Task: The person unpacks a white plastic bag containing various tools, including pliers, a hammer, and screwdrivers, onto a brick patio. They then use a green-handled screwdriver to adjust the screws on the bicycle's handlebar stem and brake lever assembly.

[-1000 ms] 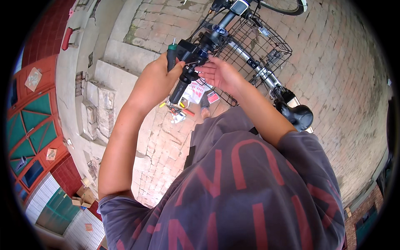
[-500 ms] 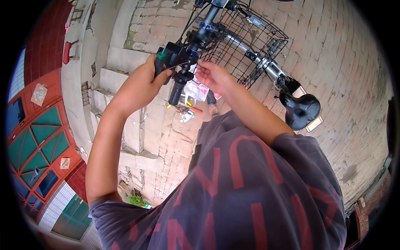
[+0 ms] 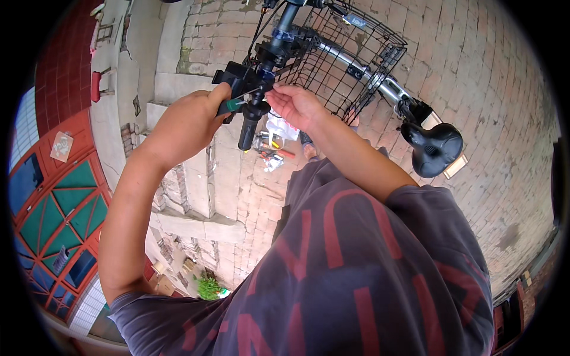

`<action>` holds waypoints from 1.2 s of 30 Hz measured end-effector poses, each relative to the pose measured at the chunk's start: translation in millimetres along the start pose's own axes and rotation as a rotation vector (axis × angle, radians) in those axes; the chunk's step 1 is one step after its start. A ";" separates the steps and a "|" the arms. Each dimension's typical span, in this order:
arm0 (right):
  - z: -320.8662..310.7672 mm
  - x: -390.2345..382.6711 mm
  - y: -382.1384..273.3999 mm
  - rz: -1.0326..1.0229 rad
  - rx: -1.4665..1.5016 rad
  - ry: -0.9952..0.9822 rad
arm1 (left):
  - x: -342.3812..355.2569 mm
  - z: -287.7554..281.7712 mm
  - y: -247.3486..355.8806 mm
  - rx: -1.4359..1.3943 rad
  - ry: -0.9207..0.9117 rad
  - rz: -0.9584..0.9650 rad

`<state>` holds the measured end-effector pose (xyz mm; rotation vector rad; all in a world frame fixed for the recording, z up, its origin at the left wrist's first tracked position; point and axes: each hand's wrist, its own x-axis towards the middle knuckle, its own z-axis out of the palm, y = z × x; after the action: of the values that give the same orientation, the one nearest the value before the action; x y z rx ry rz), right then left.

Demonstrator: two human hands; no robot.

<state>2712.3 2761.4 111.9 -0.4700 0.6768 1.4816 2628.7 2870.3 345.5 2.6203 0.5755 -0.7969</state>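
Screwdriver (image 3: 237, 102), light and rigid, sat clenched by its green handle in the left hand (image 3: 187, 121). Right hand (image 3: 294, 104) pinched its tip at the handlebar clamp (image 3: 252, 80).

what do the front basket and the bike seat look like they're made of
The basket looks like black coated metal wire: thin rods form an open grid you can see through. The seat looks like smooth black plastic or vinyl with a dull sheen; which one is unclear.

black wire basket (image 3: 350, 59), green-handled screwdriver (image 3: 230, 105)

hands (image 3: 246, 110) on bicycle handlebar (image 3: 249, 121), wire basket (image 3: 344, 59)
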 end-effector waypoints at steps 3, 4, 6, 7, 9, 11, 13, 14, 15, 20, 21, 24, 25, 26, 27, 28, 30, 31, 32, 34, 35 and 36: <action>-1.4 0.4 0.7 -0.006 0.004 0.004 | 7.3 -5.5 2.6 0.171 0.019 0.148; -1.2 0.1 1.2 -0.004 -0.002 0.012 | 9.6 -8.3 5.5 0.234 0.017 0.207; -0.9 -0.3 2.0 -0.015 0.013 0.010 | 12.8 -10.0 11.0 0.237 -0.012 0.150; -1.0 -0.6 2.7 -0.026 0.026 0.009 | 14.6 -9.9 14.3 0.239 -0.039 0.093; -1.7 -1.3 3.1 -0.019 0.025 0.008 | 15.6 -0.8 25.8 0.162 -0.008 0.035; -2.2 -0.9 2.3 -0.010 0.025 0.007 | 21.0 10.5 32.3 0.086 0.023 -0.025; -1.5 -2.6 2.6 0.001 0.031 0.002 | 24.5 19.3 35.2 -0.248 0.319 -0.247; -0.8 -3.5 3.6 0.003 0.036 0.000 | 22.3 21.4 32.9 -0.242 0.315 -0.249; -0.8 -2.2 4.0 0.006 0.028 0.006 | 19.6 24.2 27.7 -0.389 0.373 -0.327; -6.5 4.1 2.0 -0.006 0.017 -0.018 | 1.8 66.4 42.4 -1.095 0.590 -0.615; -6.4 3.7 2.8 0.004 0.019 -0.020 | 2.1 69.3 53.1 -1.196 0.662 -0.654; -5.8 -9.3 2.8 0.083 -0.007 -0.027 | 3.8 69.8 44.8 -1.484 0.668 -0.731; -1.3 -18.3 4.9 0.151 -0.031 -0.035 | 2.4 66.3 39.7 -1.516 0.633 -0.760; 2.8 -25.4 8.8 0.160 -0.040 -0.039 | 0.3 63.7 38.9 -1.519 0.645 -0.765; 5.4 -32.0 10.6 0.231 -0.047 -0.168 | 0.7 61.6 38.4 -1.536 0.611 -0.763; 12.1 -42.1 12.5 0.304 -0.050 -0.294 | -1.2 60.5 38.0 -1.553 0.573 -0.764; 30.6 -48.1 14.7 0.282 -0.050 -0.265 | -2.3 56.9 38.4 -1.547 0.549 -0.769; 35.7 -47.2 14.0 0.274 -0.023 -0.252 | -2.2 54.6 38.8 -1.538 0.519 -0.769; 38.9 -44.4 14.1 0.265 0.005 -0.240 | -2.0 52.1 38.8 -1.538 0.519 -0.771; 42.9 -40.1 12.7 0.263 0.022 -0.219 | -1.6 47.6 39.2 -1.460 0.488 -0.808; 43.0 -40.4 12.1 0.235 -0.015 -0.117 | -3.3 48.2 36.7 -1.461 0.489 -0.809; 44.6 -41.5 11.8 0.205 -0.051 -0.017 | -6.2 49.6 31.5 -1.425 0.445 -0.795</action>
<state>2707.6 2761.0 173.8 -0.4362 0.6912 1.6977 2616.5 2820.2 316.5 1.1526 1.5798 0.1491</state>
